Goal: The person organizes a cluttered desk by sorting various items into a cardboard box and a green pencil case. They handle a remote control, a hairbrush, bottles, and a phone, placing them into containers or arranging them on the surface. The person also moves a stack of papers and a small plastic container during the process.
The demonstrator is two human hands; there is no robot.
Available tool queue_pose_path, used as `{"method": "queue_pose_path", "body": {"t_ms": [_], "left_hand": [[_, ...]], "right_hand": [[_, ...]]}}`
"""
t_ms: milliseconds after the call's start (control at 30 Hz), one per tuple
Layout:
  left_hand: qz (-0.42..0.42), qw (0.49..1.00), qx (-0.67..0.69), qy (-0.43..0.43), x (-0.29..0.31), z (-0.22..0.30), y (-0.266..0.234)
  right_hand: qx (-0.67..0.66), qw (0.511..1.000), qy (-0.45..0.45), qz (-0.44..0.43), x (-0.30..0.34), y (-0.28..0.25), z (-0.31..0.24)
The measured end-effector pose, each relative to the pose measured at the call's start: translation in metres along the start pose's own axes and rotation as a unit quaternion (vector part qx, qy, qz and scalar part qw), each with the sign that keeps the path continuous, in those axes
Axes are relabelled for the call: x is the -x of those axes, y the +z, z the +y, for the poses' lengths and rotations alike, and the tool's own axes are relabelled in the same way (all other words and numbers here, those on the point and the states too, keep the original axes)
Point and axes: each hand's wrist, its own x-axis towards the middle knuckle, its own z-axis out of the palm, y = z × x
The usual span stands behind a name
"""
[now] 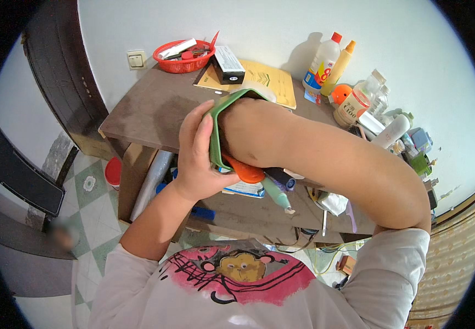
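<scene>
My left hand [196,159] is wrapped round the left side of a green open-topped container [214,141], which is tilted and held above the desk. Across from the right comes my right forearm [303,137], its end going down into the container's mouth. My right hand is hidden inside, so its fingers and anything in them do not show. A flat, rounded orange piece [248,172] juts out under my right wrist, beside the container's lower rim; what it belongs to is unclear. Below it lies a pale green tube [277,197].
On the brown desk [144,109], a red basket [180,66] of small items, a black-and-white box [229,64] and a tan envelope [276,82] stand along the wall. Several bottles [321,63] crowd the right side. A lower shelf holds a purple comb [351,218] and white tissue [333,203].
</scene>
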Motion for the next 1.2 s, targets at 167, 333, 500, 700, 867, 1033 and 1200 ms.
{"method": "queue_pose_path", "body": {"t_ms": [167, 333, 500, 700, 867, 1033, 1200], "left_hand": [[-0.015, 1.0, -0.004, -0.019, -0.004, 0.005, 0.001], [-0.015, 0.999, 0.01, -0.043, -0.002, 0.001, 0.0], [-0.002, 0.999, 0.045, -0.031, -0.004, -0.004, 0.004], [-0.074, 0.957, 0.187, -0.208, -0.004, -0.003, 0.001], [-0.06, 0.979, 0.101, -0.167, 0.005, -0.009, 0.006], [-0.015, 0.98, 0.06, -0.187, -0.007, -0.003, 0.006], [-0.016, 0.979, -0.006, -0.202, -0.011, -0.003, 0.006]], "right_hand": [[0.015, 0.998, 0.011, -0.053, 0.011, -0.012, 0.002], [-0.119, 0.992, 0.035, 0.031, 0.027, -0.032, 0.003], [-0.297, 0.941, -0.046, 0.154, 0.034, -0.019, 0.013], [-0.386, 0.902, -0.023, 0.192, 0.036, -0.022, 0.017], [-0.399, 0.882, 0.008, 0.25, 0.038, -0.018, 0.026], [-0.087, 0.824, -0.123, 0.547, 0.039, -0.005, 0.017], [0.03, 0.83, -0.214, 0.515, 0.056, 0.012, 0.017]]}}
